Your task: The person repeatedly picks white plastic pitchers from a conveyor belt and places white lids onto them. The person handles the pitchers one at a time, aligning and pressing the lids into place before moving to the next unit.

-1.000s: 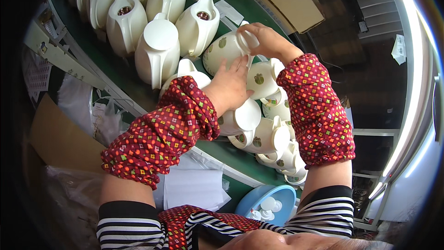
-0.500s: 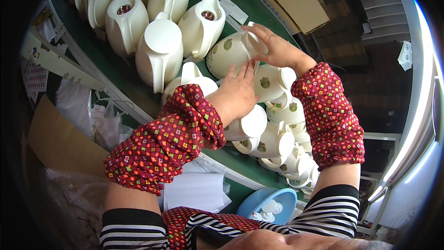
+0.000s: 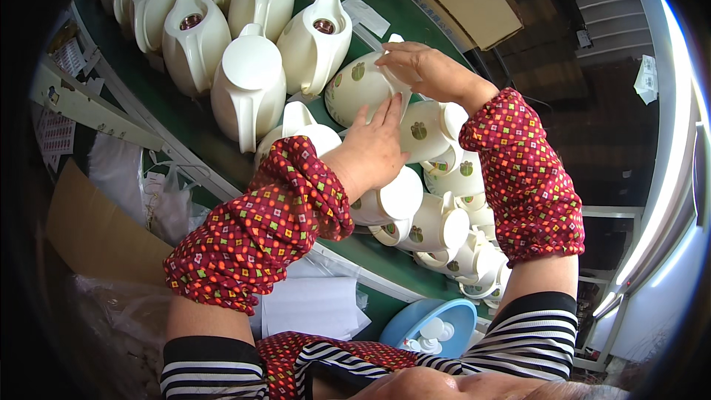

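A cream thermos jug (image 3: 358, 83) with a green printed emblem leans over on the green bench among other jugs. My right hand (image 3: 433, 74) curls over its lid end, the thumb hidden from sight. My left hand (image 3: 374, 150) lies with outstretched fingers against the same jug, just below the right hand. Close by the left hand, a jug with a white lid (image 3: 401, 194) stands underneath. Another printed jug (image 3: 422, 132) is beside the right wrist.
Several open-topped cream jugs (image 3: 196, 43) stand in rows at the far left, with a lidded jug (image 3: 248, 96) in front. More printed jugs (image 3: 437, 224) crowd the right. A blue basin (image 3: 463, 326) holding white parts, white paper (image 3: 307, 309) and cardboard (image 3: 104, 222) are near.
The fingers of my right hand have bent further down over the jug's lid end. My left hand keeps its place against the jug. The whole view has shifted slightly.
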### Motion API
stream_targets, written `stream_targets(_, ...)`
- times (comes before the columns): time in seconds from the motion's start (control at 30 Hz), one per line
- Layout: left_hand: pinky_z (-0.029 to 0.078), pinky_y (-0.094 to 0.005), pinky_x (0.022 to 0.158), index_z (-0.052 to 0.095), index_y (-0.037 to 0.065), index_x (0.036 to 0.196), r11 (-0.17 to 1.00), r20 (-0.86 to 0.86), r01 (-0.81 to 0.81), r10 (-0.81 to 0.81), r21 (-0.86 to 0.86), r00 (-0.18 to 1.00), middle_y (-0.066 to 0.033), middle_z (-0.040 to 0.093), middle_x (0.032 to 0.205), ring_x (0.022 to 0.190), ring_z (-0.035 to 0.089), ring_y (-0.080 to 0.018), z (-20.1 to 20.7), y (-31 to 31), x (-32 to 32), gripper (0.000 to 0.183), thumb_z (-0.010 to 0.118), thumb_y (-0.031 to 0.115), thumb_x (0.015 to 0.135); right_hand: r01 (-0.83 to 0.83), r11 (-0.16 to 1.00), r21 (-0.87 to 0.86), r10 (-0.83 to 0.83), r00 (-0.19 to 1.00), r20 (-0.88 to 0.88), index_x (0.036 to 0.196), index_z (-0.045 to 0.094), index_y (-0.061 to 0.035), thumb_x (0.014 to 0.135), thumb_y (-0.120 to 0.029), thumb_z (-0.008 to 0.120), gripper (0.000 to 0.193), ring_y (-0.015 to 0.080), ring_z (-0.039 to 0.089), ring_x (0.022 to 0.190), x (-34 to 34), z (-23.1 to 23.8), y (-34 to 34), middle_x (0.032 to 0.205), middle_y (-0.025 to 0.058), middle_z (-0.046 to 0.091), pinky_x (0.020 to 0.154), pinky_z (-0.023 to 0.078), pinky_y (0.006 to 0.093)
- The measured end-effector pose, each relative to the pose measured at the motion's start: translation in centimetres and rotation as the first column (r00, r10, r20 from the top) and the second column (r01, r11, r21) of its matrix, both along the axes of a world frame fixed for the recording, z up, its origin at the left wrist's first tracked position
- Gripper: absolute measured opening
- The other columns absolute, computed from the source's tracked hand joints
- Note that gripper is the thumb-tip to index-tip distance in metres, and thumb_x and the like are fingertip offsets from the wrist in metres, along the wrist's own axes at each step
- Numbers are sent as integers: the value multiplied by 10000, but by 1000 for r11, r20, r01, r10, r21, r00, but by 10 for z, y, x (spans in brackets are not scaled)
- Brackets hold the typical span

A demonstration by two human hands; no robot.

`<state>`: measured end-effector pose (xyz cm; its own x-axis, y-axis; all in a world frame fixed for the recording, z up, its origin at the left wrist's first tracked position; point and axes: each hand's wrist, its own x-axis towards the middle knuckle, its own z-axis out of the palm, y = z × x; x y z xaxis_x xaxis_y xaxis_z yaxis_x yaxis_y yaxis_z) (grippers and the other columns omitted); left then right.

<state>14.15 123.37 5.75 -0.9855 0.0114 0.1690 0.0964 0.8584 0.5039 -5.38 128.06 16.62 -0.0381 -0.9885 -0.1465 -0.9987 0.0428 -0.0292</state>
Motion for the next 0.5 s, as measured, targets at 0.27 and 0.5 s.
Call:
stream_targets(0.27,242,-566,1249,304,-160,1541,1000,-62,-11,12,17,998,-317,240,1655,1567,215,-419,-3,3,-4,812,631,344,995,612,779,138,-547,771,-327,1369,595,7,953,-608,625,743,381,749,931,23,10,-23,1015,212,764,838,596,460)
stream_targets(0.5,214,-555,1257,494,-119,1454,999,-33,-45,45,-1,998,-316,267,1643,1548,245,-442,-10,4,-7,681,640,345,978,428,862,272,-408,904,-129,1397,580,12,872,-464,787,738,444,702,1057,13,12,-28,1113,296,721,953,544,493)
